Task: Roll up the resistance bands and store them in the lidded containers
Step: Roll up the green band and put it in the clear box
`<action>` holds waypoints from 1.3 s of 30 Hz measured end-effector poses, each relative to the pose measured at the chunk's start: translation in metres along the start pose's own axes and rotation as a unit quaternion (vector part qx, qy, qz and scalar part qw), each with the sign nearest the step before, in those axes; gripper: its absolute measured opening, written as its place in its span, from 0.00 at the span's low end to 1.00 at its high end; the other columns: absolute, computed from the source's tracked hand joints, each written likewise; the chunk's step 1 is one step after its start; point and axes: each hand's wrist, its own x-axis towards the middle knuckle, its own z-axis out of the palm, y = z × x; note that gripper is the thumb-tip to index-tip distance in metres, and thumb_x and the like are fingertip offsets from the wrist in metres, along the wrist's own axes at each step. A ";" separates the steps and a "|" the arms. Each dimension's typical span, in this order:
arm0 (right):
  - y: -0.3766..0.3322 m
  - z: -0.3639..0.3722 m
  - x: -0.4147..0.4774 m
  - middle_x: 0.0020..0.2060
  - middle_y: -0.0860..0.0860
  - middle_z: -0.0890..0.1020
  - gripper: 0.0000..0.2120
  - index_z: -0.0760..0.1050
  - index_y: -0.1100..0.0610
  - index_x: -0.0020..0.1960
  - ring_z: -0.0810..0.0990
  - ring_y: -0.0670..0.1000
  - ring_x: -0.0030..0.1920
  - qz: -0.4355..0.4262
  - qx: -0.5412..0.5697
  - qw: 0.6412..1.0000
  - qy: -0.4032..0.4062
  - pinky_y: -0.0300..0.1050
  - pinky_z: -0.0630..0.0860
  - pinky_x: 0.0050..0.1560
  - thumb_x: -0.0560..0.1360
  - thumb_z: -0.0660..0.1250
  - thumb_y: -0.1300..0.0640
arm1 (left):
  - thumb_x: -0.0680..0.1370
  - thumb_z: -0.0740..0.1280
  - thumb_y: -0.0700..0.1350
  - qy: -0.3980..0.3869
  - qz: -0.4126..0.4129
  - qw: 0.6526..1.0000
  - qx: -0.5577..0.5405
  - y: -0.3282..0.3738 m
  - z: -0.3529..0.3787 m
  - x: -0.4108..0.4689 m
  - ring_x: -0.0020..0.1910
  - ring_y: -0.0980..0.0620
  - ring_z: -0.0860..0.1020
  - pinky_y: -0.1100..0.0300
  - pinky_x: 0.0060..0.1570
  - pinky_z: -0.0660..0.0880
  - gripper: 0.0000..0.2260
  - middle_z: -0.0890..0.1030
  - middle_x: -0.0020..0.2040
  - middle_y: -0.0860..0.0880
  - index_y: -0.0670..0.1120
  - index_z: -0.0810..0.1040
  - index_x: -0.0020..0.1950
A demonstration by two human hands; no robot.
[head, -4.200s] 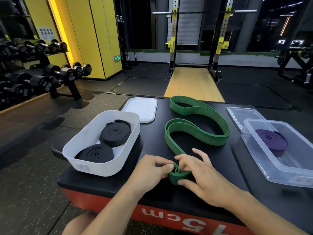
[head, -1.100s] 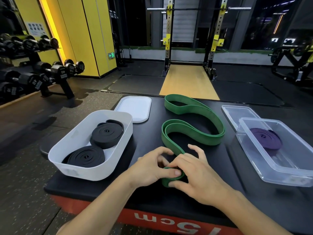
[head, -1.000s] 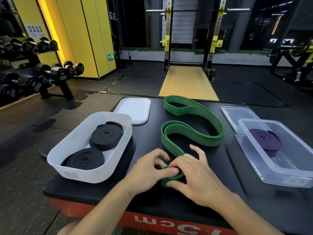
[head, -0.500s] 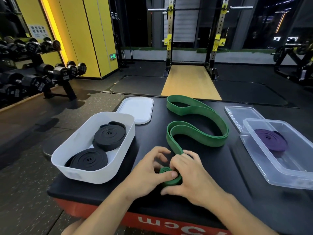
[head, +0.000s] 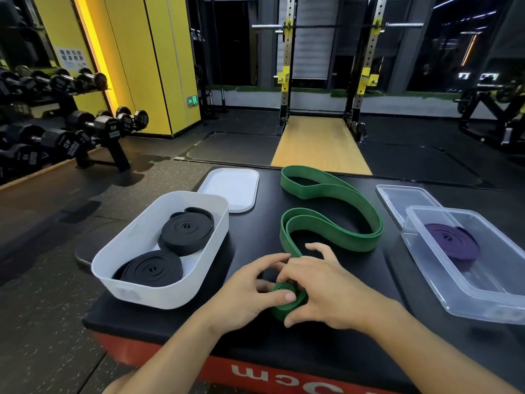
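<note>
While L hand, R hand pinch it, green band part-rolled.

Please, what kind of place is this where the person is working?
Most likely a gym. Dumbbells line the left side, a power rack stands behind, and a green resistance band lies on the padded box.

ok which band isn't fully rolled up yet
The green band: it mostly lies in loose loops on the table; the two black bands and the purple band are fully coiled.
</note>
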 end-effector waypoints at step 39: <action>0.018 0.014 0.003 0.53 0.35 0.73 0.28 0.72 0.37 0.64 0.68 0.37 0.63 -0.007 0.057 0.998 0.019 0.44 0.35 0.77 0.67 0.77 0.38 | 0.80 0.72 0.55 0.014 -0.010 0.995 0.101 -0.005 -0.009 -0.001 0.66 0.68 0.75 0.41 0.81 0.54 0.24 0.86 0.56 0.61 0.68 0.66 0.72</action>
